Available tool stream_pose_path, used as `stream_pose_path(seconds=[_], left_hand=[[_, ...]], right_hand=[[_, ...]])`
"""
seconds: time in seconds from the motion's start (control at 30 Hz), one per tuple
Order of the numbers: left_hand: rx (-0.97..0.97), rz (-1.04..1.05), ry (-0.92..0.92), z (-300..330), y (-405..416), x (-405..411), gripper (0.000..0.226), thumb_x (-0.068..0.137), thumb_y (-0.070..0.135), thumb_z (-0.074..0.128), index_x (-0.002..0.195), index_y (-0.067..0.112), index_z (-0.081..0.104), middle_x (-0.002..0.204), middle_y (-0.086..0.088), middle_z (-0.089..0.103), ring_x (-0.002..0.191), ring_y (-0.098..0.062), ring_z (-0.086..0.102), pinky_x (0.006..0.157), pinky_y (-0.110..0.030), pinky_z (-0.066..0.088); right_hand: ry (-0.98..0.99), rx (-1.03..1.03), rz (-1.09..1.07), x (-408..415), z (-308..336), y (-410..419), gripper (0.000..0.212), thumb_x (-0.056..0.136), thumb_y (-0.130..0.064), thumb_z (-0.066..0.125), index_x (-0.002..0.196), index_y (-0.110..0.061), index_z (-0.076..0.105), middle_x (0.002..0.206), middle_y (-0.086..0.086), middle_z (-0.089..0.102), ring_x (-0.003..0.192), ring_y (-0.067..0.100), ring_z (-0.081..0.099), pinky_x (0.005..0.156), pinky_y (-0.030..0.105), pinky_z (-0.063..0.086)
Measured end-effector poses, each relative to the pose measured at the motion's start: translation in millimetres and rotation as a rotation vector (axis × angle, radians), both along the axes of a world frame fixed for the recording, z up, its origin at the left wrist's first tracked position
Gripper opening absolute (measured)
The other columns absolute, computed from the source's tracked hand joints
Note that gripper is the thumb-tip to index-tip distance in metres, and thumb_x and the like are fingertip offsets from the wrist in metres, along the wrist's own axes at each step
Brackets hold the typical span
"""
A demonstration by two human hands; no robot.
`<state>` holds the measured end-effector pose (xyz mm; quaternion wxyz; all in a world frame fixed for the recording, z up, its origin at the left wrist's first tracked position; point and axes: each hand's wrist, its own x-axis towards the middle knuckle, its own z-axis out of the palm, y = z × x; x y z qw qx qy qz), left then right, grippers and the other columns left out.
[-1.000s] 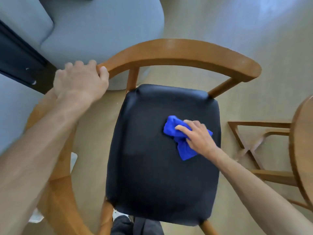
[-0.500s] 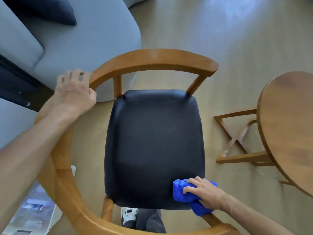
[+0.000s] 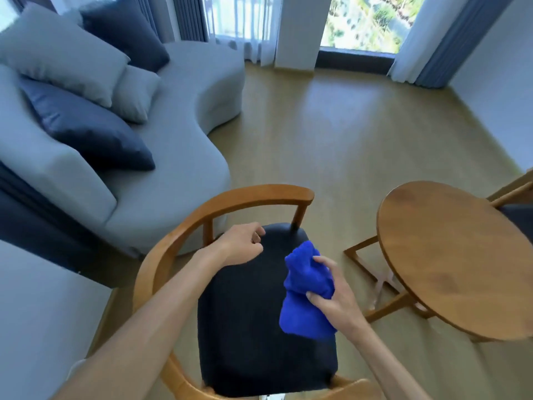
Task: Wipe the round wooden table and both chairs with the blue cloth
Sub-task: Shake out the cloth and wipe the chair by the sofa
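Right hand: your right hand point(image 3: 331, 298) grips the bunched blue cloth point(image 3: 305, 295), thumb and fingers curled round its middle, above the right part of the seat.
Blue cloth: it stands crumpled in your grip, one end pointing up, the other hanging toward the seat; whether it touches the seat cannot be told.
Left hand: your left hand point(image 3: 240, 248) is over the far part of the seat, fingers loosely curled, holding nothing.
Near chair: the chair point(image 3: 230, 202) has a curved wooden back rail and a black padded seat point(image 3: 245, 327), directly below both hands.
Round wooden table: the table point(image 3: 450, 255) stands to the right of the chair, apart from it, on crossed wooden legs.
Second chair: a second chair point(image 3: 510, 194) shows partly behind the table at the right edge.
Surroundings: a grey sofa point(image 3: 178, 157) with light and dark cushions lies to the left on a wooden floor point(image 3: 346, 125); curtained windows point(image 3: 363, 21) fill the far wall.
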<state>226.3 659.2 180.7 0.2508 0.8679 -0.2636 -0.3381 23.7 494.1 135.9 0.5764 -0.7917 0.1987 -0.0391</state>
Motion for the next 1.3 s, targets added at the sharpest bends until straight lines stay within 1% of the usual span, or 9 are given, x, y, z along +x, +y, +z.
stream_pose_path(seconds=[0.23,0.47,0.57,0.67,0.77,0.9,1.03,1.2,1.3], left_hand=[[-0.332,-0.189,0.157,137,-43,-50,0.043,0.067,0.009,0.062,0.106,0.027,0.053,0.096,0.006,0.061,0.085,-0.007,0.058,0.071,-0.024,0.05],[-0.546,-0.257,0.168,237,-70,-88,0.06,0.073,-0.003,0.063,0.126,0.019,0.045,0.118,-0.003,0.058,0.103,-0.014,0.06,0.081,-0.024,0.054],[-0.553,-0.321,0.064,268,-86,-105,0.043,0.077,0.005,0.068,0.115,0.015,0.052,0.1,0.0,0.06,0.085,-0.004,0.058,0.072,-0.019,0.051],[-0.555,-0.319,-0.03,288,-109,-127,0.036,0.076,0.015,0.071,0.108,0.015,0.055,0.097,-0.003,0.061,0.088,-0.011,0.059,0.074,-0.023,0.051],[-0.592,-0.273,-0.119,296,-140,-154,0.036,0.077,0.018,0.072,0.109,0.016,0.055,0.1,-0.005,0.063,0.093,-0.018,0.061,0.079,-0.03,0.054],[-0.581,-0.143,-0.4,301,-192,-207,0.035,0.078,0.023,0.072,0.104,0.019,0.049,0.092,0.002,0.06,0.084,-0.016,0.06,0.07,-0.025,0.051],[-0.573,-0.122,-0.421,309,-244,-272,0.044,0.073,0.03,0.074,0.106,0.016,0.048,0.093,0.001,0.061,0.082,-0.016,0.06,0.068,-0.027,0.051],[-0.704,-0.141,0.048,318,-289,-336,0.047,0.07,0.025,0.06,0.114,0.011,0.052,0.111,-0.008,0.062,0.101,-0.026,0.062,0.088,-0.04,0.054],[-0.702,-0.144,-0.068,314,-321,-360,0.032,0.084,0.018,0.068,0.111,0.014,0.051,0.109,-0.003,0.062,0.097,-0.022,0.063,0.083,-0.037,0.057]], right_hand=[[-0.224,0.186,-0.139,-3,136,1,0.077,0.077,-0.004,0.073,0.133,-0.045,0.041,0.12,-0.01,0.063,0.106,0.012,0.064,0.085,0.026,0.054],[-0.293,0.328,-0.094,-37,220,-27,0.045,0.075,-0.011,0.07,0.118,-0.017,0.058,0.113,0.005,0.068,0.105,0.021,0.065,0.081,0.024,0.052],[-0.32,0.292,-0.049,-53,247,-46,0.04,0.078,-0.009,0.065,0.117,-0.012,0.06,0.115,0.014,0.066,0.109,0.026,0.063,0.088,0.032,0.052],[-0.305,0.207,-0.07,-70,267,-69,0.039,0.084,-0.008,0.065,0.121,-0.013,0.056,0.118,0.011,0.065,0.113,0.025,0.061,0.095,0.04,0.051],[-0.268,-0.009,-0.15,-92,285,-92,0.027,0.091,-0.011,0.061,0.114,-0.023,0.053,0.113,-0.007,0.064,0.108,0.013,0.06,0.087,0.029,0.053],[-0.287,-0.077,-0.278,-138,316,-135,0.013,0.094,-0.036,0.056,0.107,-0.033,0.053,0.105,-0.007,0.063,0.088,0.008,0.062,0.064,0.018,0.051],[-0.179,-0.017,-0.188,-191,347,-183,0.046,0.088,-0.06,0.052,0.119,-0.026,0.054,0.108,-0.003,0.065,0.094,0.012,0.064,0.066,0.024,0.056],[-0.175,-0.152,-0.204,-254,361,-238,0.04,0.086,-0.041,0.067,0.116,-0.018,0.058,0.104,0.002,0.066,0.097,0.018,0.064,0.085,0.036,0.056],[-0.178,-0.232,-0.227,-283,364,-271,0.034,0.087,-0.013,0.064,0.12,-0.016,0.058,0.103,0.004,0.066,0.098,0.02,0.062,0.088,0.038,0.054]])
